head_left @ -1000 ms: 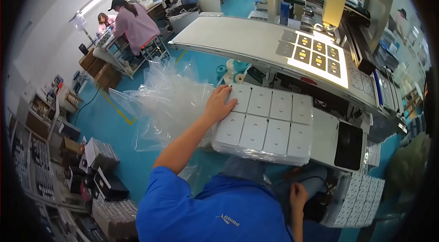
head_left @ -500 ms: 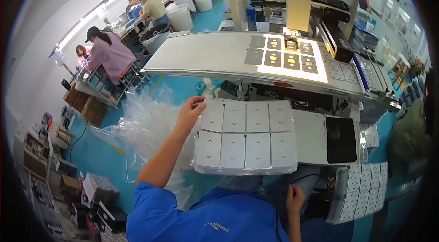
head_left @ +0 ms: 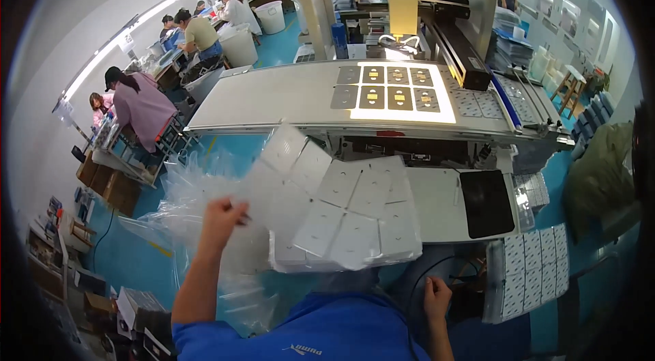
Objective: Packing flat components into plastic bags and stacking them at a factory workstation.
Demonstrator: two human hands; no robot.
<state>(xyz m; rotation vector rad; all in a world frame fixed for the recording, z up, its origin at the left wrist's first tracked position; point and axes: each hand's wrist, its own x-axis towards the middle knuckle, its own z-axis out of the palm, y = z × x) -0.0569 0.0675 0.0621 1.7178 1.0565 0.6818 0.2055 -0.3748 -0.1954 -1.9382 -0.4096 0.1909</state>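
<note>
My left hand (head_left: 225, 222) is closed in a pinch on the edge of a translucent plastic sheet (head_left: 266, 187), left of a stack of sheets. The pinched sheet is tilted and smeared by motion, with pale rectangular panels showing on it. It overlaps the stack of pale grey card sheets (head_left: 401, 224), whose panels bear small dark chevron marks. My right hand (head_left: 437, 298) is curled into a loose fist near my lap, apart from the stack, with nothing visible in it.
Crumpled clear plastic film (head_left: 198, 190) hangs left of the stack. Beyond it stands a machine with a long white bed (head_left: 266, 98) and lit dark cards (head_left: 399, 98). A black mat (head_left: 486, 204) and a bundle of printed sheets (head_left: 532, 272) are at the right. Co-workers (head_left: 143, 105) sit far left.
My left hand has moved left and nearer to me from the stack's far left corner, pulling a sheet up and askew. My right hand stays curled by my lap. The view has shifted.
</note>
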